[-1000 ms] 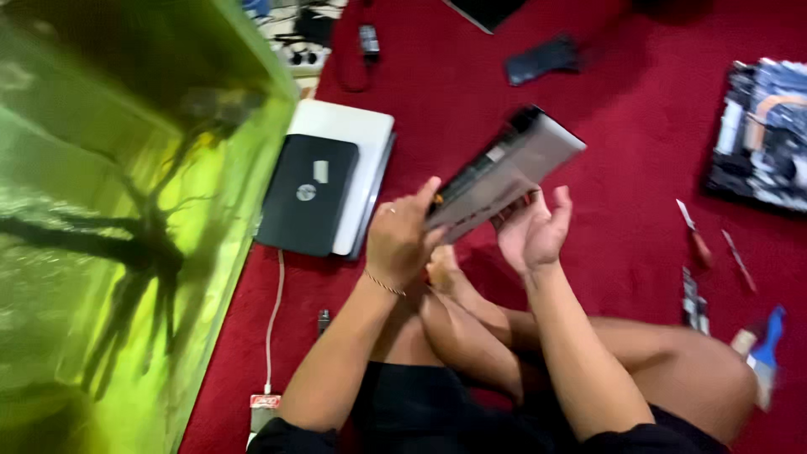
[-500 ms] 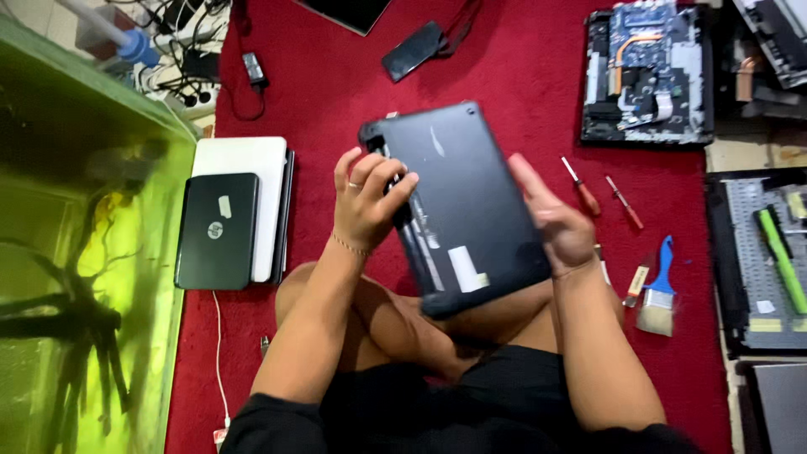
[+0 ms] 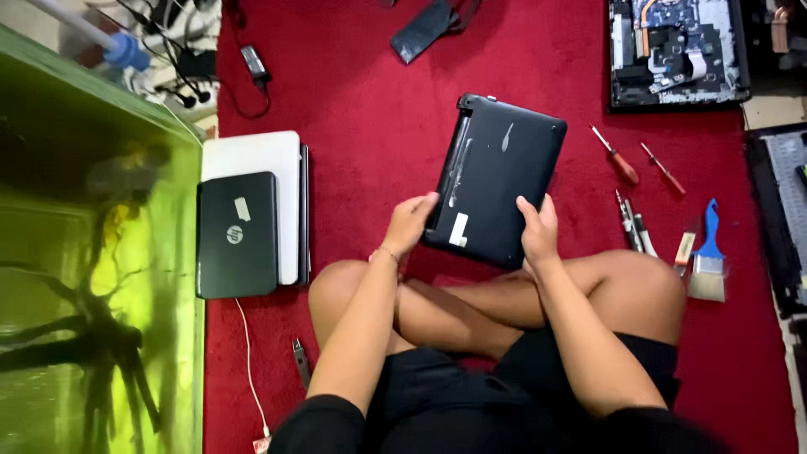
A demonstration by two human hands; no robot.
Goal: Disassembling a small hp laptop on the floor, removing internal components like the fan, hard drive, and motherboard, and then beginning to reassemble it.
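Matt black plastic laptop point(image 3: 496, 181) over red pile carpet point(image 3: 361, 101)

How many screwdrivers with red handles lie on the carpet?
2: a thicker red-handled screwdriver right of the black laptop, and a thinner red screwdriver just beyond it. Others may be hidden.

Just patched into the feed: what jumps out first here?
A dark laptop, closed and underside up, is held over the red carpet by the left hand and right hand at its near edge. On the left edge stands a green-lit aquarium, with stacked laptops beside it. At right lie two red screwdrivers, a blue brush and an opened laptop base.
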